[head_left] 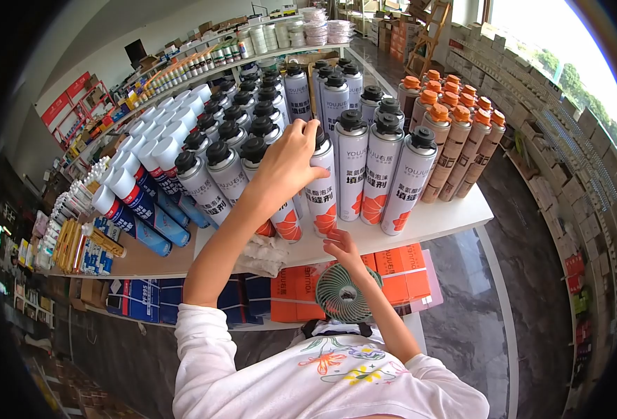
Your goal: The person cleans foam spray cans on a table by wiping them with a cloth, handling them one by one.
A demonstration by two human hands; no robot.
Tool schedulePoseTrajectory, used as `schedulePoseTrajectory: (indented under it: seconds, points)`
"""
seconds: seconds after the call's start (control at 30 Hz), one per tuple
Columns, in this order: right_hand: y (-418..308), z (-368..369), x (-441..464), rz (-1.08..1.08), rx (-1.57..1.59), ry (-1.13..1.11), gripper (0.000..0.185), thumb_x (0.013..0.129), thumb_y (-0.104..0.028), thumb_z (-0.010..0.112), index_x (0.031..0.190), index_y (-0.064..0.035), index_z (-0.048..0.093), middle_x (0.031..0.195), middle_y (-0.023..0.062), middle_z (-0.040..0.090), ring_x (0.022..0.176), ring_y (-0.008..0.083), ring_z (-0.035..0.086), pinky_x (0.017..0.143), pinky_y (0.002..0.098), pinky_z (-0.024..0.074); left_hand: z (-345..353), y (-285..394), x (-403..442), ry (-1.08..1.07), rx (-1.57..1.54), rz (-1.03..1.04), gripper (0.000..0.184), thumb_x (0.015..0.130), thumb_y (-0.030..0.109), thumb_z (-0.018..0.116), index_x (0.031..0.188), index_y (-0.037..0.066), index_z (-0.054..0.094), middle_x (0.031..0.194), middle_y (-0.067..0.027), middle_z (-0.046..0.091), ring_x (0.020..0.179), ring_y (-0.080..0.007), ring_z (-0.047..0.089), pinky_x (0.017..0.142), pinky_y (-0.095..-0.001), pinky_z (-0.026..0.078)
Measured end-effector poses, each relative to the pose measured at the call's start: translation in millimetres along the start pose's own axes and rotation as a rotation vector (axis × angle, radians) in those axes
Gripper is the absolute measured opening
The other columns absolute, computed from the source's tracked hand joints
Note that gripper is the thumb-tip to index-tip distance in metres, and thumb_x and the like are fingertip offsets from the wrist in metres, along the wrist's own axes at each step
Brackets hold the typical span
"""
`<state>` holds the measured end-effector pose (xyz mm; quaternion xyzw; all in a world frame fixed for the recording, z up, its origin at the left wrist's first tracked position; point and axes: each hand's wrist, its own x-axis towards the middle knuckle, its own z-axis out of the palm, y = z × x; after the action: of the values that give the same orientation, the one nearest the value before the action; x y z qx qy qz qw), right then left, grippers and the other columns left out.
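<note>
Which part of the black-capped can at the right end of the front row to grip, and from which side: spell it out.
Best wrap the right hand around the mid-body of the end can, from the front right: it's upright, its round body exposed there, while a black-capped neighbour crowds its left.

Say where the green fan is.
The green fan is low in the head view, just right of centre, between orange boxes, just below the right hand.
</note>
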<state>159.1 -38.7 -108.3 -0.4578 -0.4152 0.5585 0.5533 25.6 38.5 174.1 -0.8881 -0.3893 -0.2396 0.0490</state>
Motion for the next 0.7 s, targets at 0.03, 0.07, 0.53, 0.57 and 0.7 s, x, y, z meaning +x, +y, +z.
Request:
schedulePoseTrajectory:
  seconds: [0.03, 0.07, 0.53, 0.57, 0.7]
  points:
    - [2.1, 1.3, 1.9, 0.000, 0.000, 0.000, 0.059, 0.092, -0.015, 0.067, 0.142, 0.0026, 0.040, 0.132, 0.0192, 0.060, 0.117, 0.0236, 0.063, 0.094, 0.0324, 0.0515, -0.2, 0.5, 4.1, -0.027, -0.001, -0.018, 0.079, 0.070, 0.026, 0.089, 0.128, -0.006, 0.047, 0.121, -0.0238, 0.056, 0.112, -0.0382, 0.061, 0.094, -0.0417, 0.056]
    - [3.4, 2.0, 5.0, -0.009, 0.003, 0.004, 0.060, 0.092, -0.015, 0.068, 0.141, 0.0024, 0.040, 0.132, 0.0196, 0.060, 0.119, 0.0240, 0.062, 0.096, 0.0329, 0.0507, -0.8, -0.2, 9.4, -0.054, -0.002, -0.036, 0.078, 0.069, 0.026, 0.090, 0.125, -0.008, 0.048, 0.119, -0.0255, 0.057, 0.112, -0.0396, 0.062, 0.095, -0.0421, 0.056]
    - [-6.7, -3.7, 30.6, 0.032, -0.051, -0.091, 0.055, 0.093, -0.018, 0.067, 0.139, 0.0033, 0.046, 0.133, 0.0177, 0.058, 0.124, 0.0232, 0.059, 0.102, 0.0342, 0.0498, 20.2, -58.6, 110.6, -0.248, 0.131, -0.042, 0.072, 0.057, 0.034, 0.095, 0.098, -0.016, 0.064, 0.109, -0.0303, 0.067, 0.099, -0.0406, 0.070, 0.086, -0.0414, 0.059]
    - [-1.9, -3.5, 32.3, 0.001, -0.065, -0.094, 0.053, 0.093, -0.018, 0.067, 0.138, 0.0034, 0.047, 0.130, 0.0167, 0.061, 0.119, 0.0222, 0.062, 0.101, 0.0339, 0.0506, 22.6, -61.9, 118.0, -0.279, 0.155, -0.054, 0.072, 0.057, 0.034, 0.095, 0.099, -0.016, 0.065, 0.111, -0.0295, 0.067, 0.100, -0.0401, 0.070, 0.086, -0.0411, 0.059]
    - [10.6, 0.3, 33.1, -0.060, -0.059, -0.075, 0.052, 0.092, -0.019, 0.070, 0.135, 0.0019, 0.051, 0.128, 0.0180, 0.064, 0.117, 0.0233, 0.063, 0.093, 0.0343, 0.0524, 32.7, -84.2, 144.7, -0.330, 0.216, -0.077, 0.077, 0.057, 0.039, 0.096, 0.104, -0.015, 0.066, 0.114, -0.0281, 0.067, 0.103, -0.0382, 0.070, 0.088, -0.0400, 0.059]
